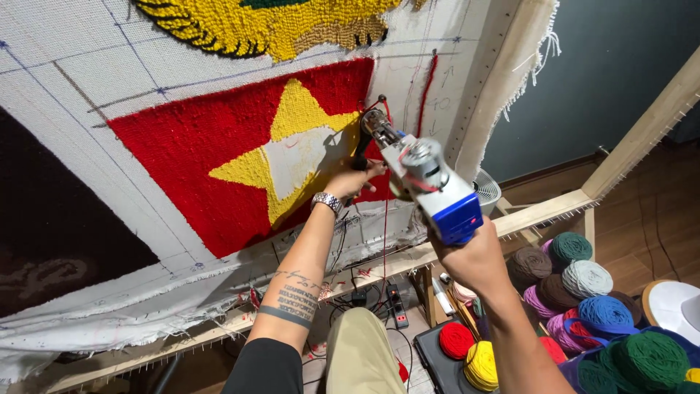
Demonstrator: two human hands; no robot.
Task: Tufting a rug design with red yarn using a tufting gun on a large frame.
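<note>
The tufting gun (426, 182), silver with a blue rear housing, lies with its long axis slanting from lower right to upper left, its needle tip pressed against the stretched white cloth (87, 73) at the right edge of the red tufted field (189, 146). The right hand (470, 255) holds the gun from below at the blue end; its fingers are wrapped out of sight behind the body, so how tightly they close cannot be told. The left hand (354, 179), with a metal watch (328, 201) on the wrist, is up by the gun's front, fingers curled around a dark front grip just beside the needle. A thin red yarn (385, 241) hangs down from the gun.

The red field carries a yellow star (288, 117) whose middle is bare cloth. Above it sits a yellow tufted shape (262, 25). The cloth is stretched on a wooden frame (539, 208) standing on a wood floor (649, 219), against a dark teal wall (605, 73). At lower right, yarn balls (583, 281) in brown, green, grey, blue and purple are piled together; a red ball (456, 340) and a yellow ball (481, 365) sit just beside them. A power strip (396, 305) lies under the frame.
</note>
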